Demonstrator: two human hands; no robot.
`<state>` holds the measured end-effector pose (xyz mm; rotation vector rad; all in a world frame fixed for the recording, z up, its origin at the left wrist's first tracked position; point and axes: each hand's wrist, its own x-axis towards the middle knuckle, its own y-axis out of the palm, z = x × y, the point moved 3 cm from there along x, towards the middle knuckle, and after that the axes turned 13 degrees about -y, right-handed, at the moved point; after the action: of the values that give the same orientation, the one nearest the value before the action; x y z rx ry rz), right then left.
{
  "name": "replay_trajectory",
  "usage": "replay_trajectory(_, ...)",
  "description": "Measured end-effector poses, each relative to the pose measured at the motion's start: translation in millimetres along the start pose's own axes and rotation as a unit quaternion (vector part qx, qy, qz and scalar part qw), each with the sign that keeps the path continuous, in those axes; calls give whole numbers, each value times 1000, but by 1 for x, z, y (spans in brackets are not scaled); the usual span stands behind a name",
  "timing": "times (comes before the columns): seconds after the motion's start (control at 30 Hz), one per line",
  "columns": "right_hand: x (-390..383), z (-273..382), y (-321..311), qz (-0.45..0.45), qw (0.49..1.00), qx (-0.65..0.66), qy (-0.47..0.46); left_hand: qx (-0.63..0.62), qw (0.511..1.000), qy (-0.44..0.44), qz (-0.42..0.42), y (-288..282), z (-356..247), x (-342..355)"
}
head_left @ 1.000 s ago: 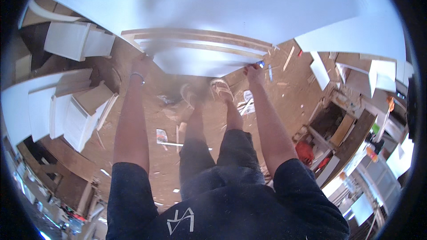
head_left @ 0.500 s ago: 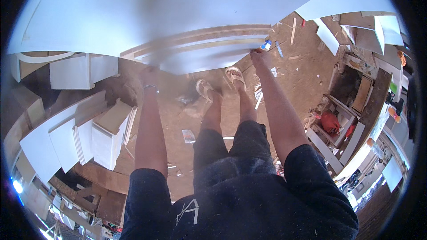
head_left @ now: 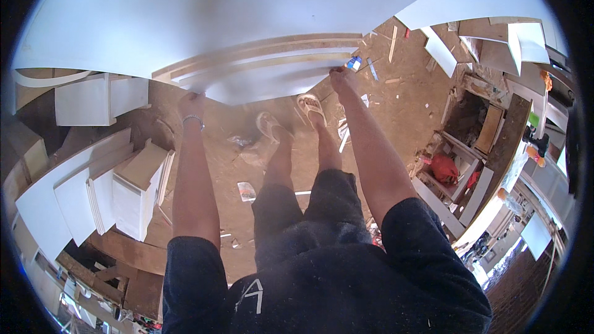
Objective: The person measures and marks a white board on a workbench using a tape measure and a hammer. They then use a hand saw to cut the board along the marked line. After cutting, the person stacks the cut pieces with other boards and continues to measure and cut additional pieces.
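Observation:
A white board (head_left: 266,89) with a pale tan edge hangs low in front of me, across the upper middle of the head view. My left hand (head_left: 190,105) is closed at its left end, a bracelet on the wrist. At the right end my right hand (head_left: 343,81) is closed as well, its fingers around the board's edge. Both arms reach straight forward. Just beyond the board, tan-edged strips run along the lower side of a large white panel (head_left: 247,6), which fills the top of the picture. A dark smudge blurs part of both.
White cabinet pieces (head_left: 83,100) and leaning white boards (head_left: 74,201) stand on the left. On the right are a wooden frame with a red bag (head_left: 444,169) in it and a white plank (head_left: 440,52). Scraps and a blue-and-white packet (head_left: 354,63) lie on the brown floor (head_left: 396,111).
The whole scene has shifted slightly left in the picture. Both hands stay at the ends of the white board, and the left one shows more sharply now.

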<state>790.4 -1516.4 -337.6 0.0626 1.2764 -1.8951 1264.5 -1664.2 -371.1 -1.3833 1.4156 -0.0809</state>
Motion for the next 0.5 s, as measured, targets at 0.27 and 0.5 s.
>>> replay_trajectory(0.27,-3,10,-3,42,995,89,-9,-2,999,-11,-38,-1,-21,-24)
replay_trajectory(0.5,9,-32,2,89,983,158,-39,-7,1000,10,-22,16,4,-1)
